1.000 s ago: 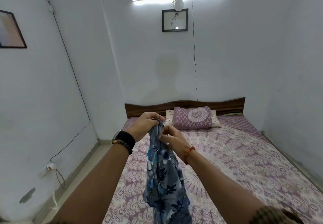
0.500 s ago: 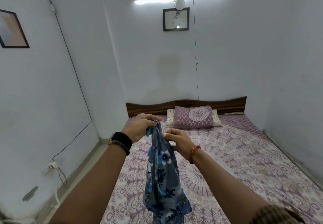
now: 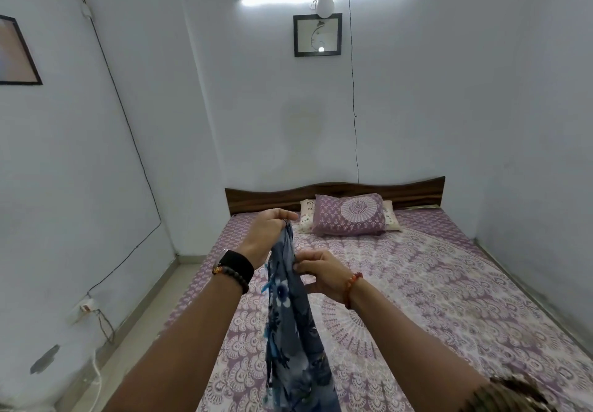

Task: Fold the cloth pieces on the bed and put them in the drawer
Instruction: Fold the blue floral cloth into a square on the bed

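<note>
The bed (image 3: 449, 299) fills the room's right side, two pillows (image 3: 349, 219) at its head edge. Over its left edge hangs the cloth (image 3: 292, 321), bunched and unfolded. The left hand (image 3: 266, 235) pinches its top; the right hand (image 3: 321, 272), just below, grips its edge. So folding has barely begun, I'd say. No drawer shows, and no other pieces, though the bed's foot is out of view.
</note>
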